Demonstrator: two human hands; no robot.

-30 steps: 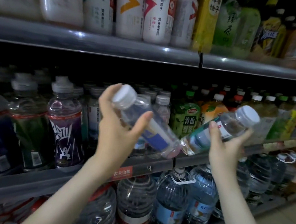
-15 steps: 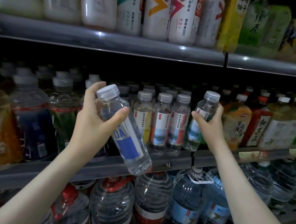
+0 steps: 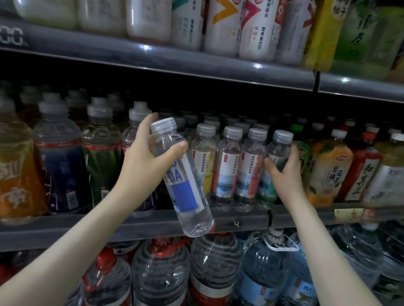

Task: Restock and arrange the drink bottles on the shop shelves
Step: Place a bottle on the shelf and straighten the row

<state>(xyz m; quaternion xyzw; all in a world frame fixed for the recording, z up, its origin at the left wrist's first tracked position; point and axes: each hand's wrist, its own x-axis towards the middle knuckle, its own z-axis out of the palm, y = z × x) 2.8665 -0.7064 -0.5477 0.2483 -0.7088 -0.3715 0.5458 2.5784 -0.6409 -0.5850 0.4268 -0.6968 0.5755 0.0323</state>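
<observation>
My left hand [image 3: 147, 156] grips a clear soda water bottle with a blue label [image 3: 183, 183] near its neck, tilted with its base hanging in front of the middle shelf edge [image 3: 238, 224]. My right hand [image 3: 286, 172] holds a small clear water bottle with a grey cap [image 3: 278, 148] standing upright on the middle shelf, at the right end of a row of matching bottles [image 3: 226, 170]. Its lower body is partly hidden by my fingers.
Large sports drink bottles [image 3: 55, 153] fill the middle shelf's left side, tea bottles [image 3: 327, 174] its right. White vitamin drink bottles [image 3: 258, 22] stand on the upper shelf [image 3: 156, 54]. Big water jugs [image 3: 213, 277] crowd the bottom shelf.
My right hand brought its bottle from a tilt in the air to upright on the middle shelf beside the matching row. My left hand kept its tilted bottle roughly in place.
</observation>
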